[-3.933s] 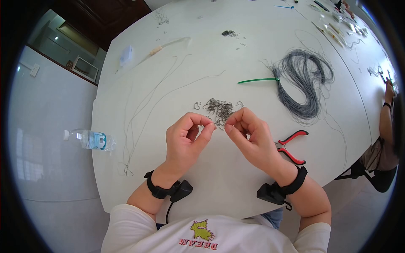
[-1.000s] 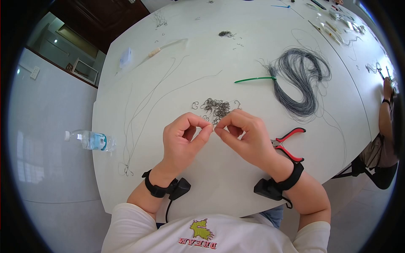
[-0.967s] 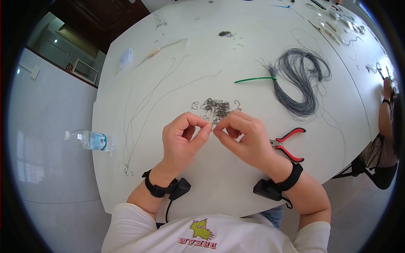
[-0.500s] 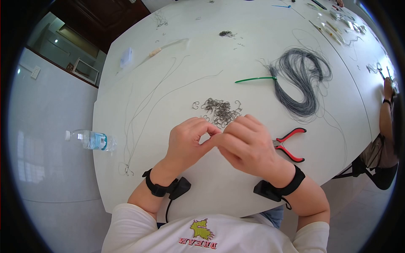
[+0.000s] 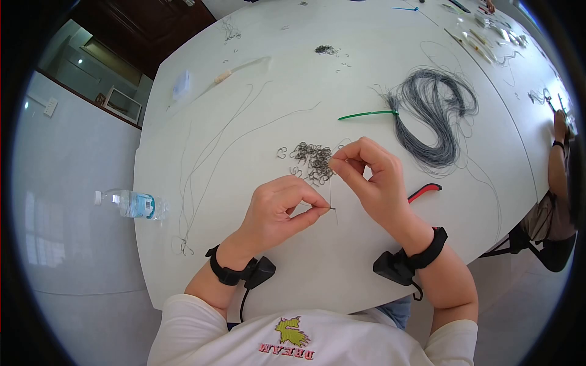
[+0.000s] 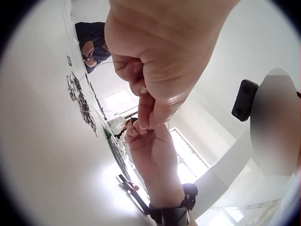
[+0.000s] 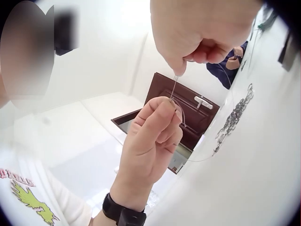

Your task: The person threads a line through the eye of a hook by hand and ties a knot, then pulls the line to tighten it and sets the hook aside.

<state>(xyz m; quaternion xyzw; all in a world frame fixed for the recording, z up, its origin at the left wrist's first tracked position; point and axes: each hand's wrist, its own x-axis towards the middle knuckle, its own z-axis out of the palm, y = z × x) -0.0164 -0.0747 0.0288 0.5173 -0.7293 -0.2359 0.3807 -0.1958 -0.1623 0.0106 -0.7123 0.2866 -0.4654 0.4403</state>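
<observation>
My left hand (image 5: 282, 208) pinches a small fish hook (image 5: 332, 208), whose dark end sticks out past thumb and forefinger. Farther forward and to the right, my right hand (image 5: 377, 177) pinches a thin fishing line (image 5: 330, 190) between thumb and fingertips. The line runs down to the hook, with a short tail below it. In the right wrist view the line (image 7: 174, 87) is stretched between the two hands. Most of the hook is hidden by the left fingers. Just beyond the hands lies a pile of fish hooks (image 5: 314, 160).
Red-handled pliers (image 5: 425, 191) lie partly behind the right hand. A grey line bundle (image 5: 434, 131) with a green cable tie (image 5: 366, 114) is at right. Loose lines with hooks (image 5: 185, 245) and a water bottle (image 5: 131, 202) are at left. Another person's arm (image 5: 557, 158) shows at far right.
The hands, together half a second ago, are now apart. The right hand has moved forward and right, drawing the line out; the left sits slightly lower with the hook end exposed.
</observation>
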